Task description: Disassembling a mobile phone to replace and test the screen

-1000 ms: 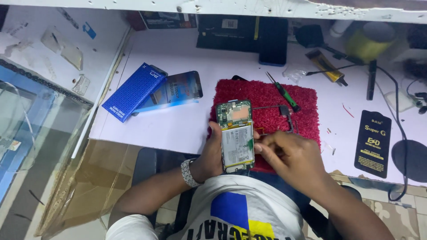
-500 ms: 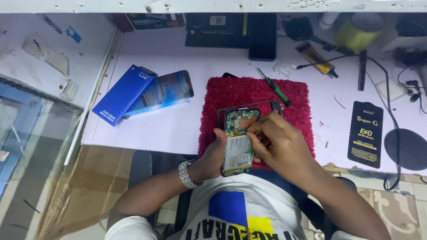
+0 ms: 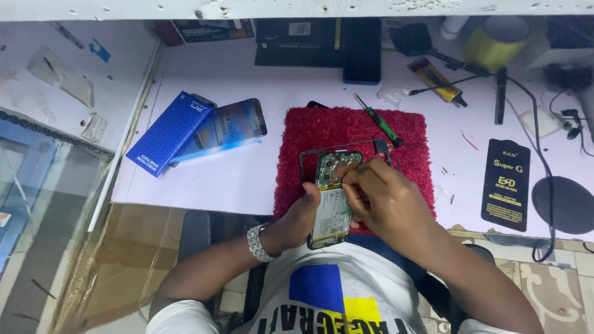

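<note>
Fingers of left hand (image 3: 303, 213) around opened phone (image 3: 332, 199) (right hand (image 3: 377, 195) fingers pinched above it).

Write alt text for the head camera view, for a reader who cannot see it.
A person's left hand holds an opened phone with its circuit board and battery exposed, while the right hand works its fingers at the board, over a red mat on a white table. A green-handled screwdriver lies on the mat; a blue box sits to the left.

One head-worn view looks steeply down, fairly close, probably slightly forward, over the white worktable (image 3: 247, 179).
</note>
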